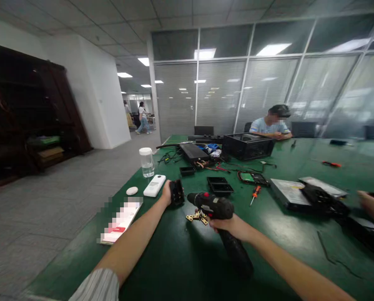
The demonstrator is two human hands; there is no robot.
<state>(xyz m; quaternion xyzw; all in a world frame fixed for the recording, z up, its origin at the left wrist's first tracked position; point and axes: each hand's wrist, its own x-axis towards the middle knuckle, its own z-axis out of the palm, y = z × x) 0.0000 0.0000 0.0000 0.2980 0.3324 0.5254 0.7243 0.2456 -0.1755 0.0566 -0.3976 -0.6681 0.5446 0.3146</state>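
My right hand (229,225) is wrapped round the handle of a black cordless drill (213,205), whose chuck points left. My left hand (166,194) grips a small black plastic part (176,192), held up a short way in front of the drill's tip. Tip and part look apart, with a narrow gap. Below the drill, several brass-coloured metal pieces (197,217) lie on the green table (168,259). Just beyond the drill sits a black tray with compartments (220,185). What the far side of the held part looks like is hidden.
On the left stand a clear jar (147,163), a white device (154,185) and a blurred booklet (120,221). An orange screwdriver (255,194), a metal drive (290,193) and a black case (248,145) lie beyond. A co-worker's hand (373,207) is at right; another person (271,123) sits behind.
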